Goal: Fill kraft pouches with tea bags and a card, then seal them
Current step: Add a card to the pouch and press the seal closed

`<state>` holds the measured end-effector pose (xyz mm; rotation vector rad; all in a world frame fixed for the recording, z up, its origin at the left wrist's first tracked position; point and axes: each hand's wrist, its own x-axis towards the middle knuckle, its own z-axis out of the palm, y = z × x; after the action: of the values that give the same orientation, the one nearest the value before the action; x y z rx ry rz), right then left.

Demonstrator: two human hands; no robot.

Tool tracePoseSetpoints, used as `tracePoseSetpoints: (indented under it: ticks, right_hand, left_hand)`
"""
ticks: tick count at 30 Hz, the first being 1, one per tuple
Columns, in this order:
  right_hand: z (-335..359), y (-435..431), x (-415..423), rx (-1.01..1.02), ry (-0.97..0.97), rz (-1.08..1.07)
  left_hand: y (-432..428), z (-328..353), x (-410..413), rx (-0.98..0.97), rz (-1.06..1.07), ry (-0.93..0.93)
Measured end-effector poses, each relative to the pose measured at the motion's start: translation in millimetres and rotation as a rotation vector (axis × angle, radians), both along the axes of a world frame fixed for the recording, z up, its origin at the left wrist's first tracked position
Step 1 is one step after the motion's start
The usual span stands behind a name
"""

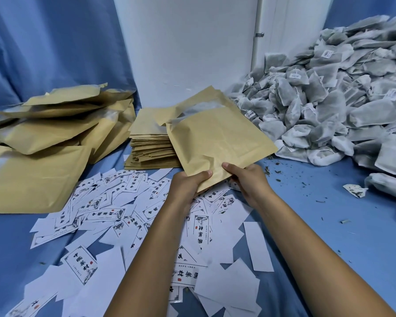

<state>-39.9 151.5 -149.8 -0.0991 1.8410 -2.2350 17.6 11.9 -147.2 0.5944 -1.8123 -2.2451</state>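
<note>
White cards (128,227), many printed with black characters and others blank side up, lie scattered across the blue cloth (343,236) of the tabletop nearest me, under both my forearms. Just above them my hands hold one kraft pouch (217,143) by its near edge: my left hand (188,186) pinches the lower left corner with the thumb on top, and my right hand (247,179) grips the lower edge beside it, thumb also on top. The pouch is lifted off the cloth and tilted, its far end gaping a little so a pale lining shows. Behind it sits a neat stack of flat pouches (151,147). To the left, bulging filled pouches (46,138) are heaped loosely. To the right, a big pile of tea bags (329,106) spreads toward the corner, with loose tea crumbs (277,175) on the cloth before it. Farthest back stand a white wall (183,46) and blue drapes (50,42).
</note>
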Motion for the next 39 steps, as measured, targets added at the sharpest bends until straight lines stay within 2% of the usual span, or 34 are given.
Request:
tracePoseSetpoints:
  ticks: [3, 7, 15, 23, 25, 31, 36, 39]
  right_hand:
    - [-2, -2, 2, -0.04, 0.013, 0.068]
    - [-3, -5, 2, 0.055, 0.033, 0.062]
    - [-1, -3, 0, -0.093, 0.011, -0.036]
    - [-9, -13, 9, -0.108, 0.006, 0.126]
    - [-7, -11, 9, -0.124, -0.001, 0.117]
    - [-3, -5, 6, 0.048, 0.007, 0.058]
    - [1, -5, 4, -0.148, -0.034, -0.034]
    - [2, -2, 2, -0.13, -0.004, -0.086]
  left_hand:
    - [-1, 0, 0, -0.03, 0.015, -0.002]
    - [1, 0, 0, -0.082, 0.005, 0.001]
    - [0, 0, 1, -0.18, -0.046, -0.011]
    - [4, 3, 3, -0.194, -0.033, -0.005]
    - [3, 3, 3, -0.207, -0.031, -0.007]
    - [4, 3, 4, -0.265, -0.065, -0.038]
    - [-1, 6, 6, -0.263, -0.04, -0.073]
    - [-4, 6, 6, -0.282, -0.033, -0.099]
